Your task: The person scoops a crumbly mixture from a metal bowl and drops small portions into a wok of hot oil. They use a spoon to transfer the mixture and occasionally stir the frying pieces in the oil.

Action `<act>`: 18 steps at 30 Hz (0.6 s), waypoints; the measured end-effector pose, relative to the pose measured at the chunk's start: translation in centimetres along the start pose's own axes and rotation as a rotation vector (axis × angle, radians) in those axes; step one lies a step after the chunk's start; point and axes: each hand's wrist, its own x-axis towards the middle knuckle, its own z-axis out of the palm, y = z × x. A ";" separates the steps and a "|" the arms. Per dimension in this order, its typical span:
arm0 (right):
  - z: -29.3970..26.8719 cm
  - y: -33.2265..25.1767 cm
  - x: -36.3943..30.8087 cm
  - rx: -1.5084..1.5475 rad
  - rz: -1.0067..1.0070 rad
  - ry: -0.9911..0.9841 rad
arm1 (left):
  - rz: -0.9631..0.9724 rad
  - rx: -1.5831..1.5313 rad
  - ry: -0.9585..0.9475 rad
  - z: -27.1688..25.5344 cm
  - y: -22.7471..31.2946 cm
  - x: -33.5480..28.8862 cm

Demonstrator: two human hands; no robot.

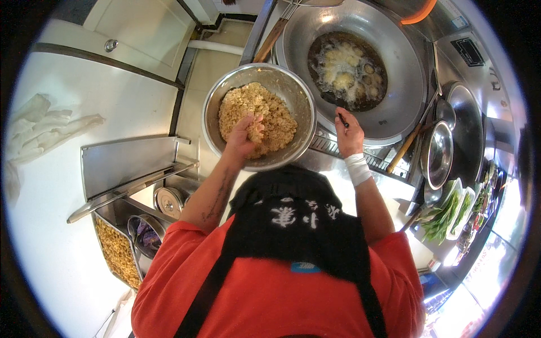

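My left hand (243, 136) is in a metal mixing bowl (212, 127) of brownish, crumbly mixture (270, 107), with its fingers closed around a clump of it. To the right, my right hand (350, 135) is at the near rim of a large wok (403, 84). It grips a thin utensil with a dark handle (343, 120); the working end cannot be made out. Dark oil bubbles at the bottom of the wok, and several pale round balls (344, 70) fry in it. White wrapping (357, 168) covers my right wrist.
A wooden-handled strainer (272, 38) leans at the wok's left. Ladles (445, 112), a metal bowl (438, 155) and trays of green vegetables (445, 217) are on the right. At lower left, a tray of yellowish food (117, 248) stands below a raised metal lid (128, 160).
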 end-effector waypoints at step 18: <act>0.6 -2.8 -1.1 -0.032 -0.108 -0.053 | -0.011 -0.181 -0.034 1.0 1.4 -1.4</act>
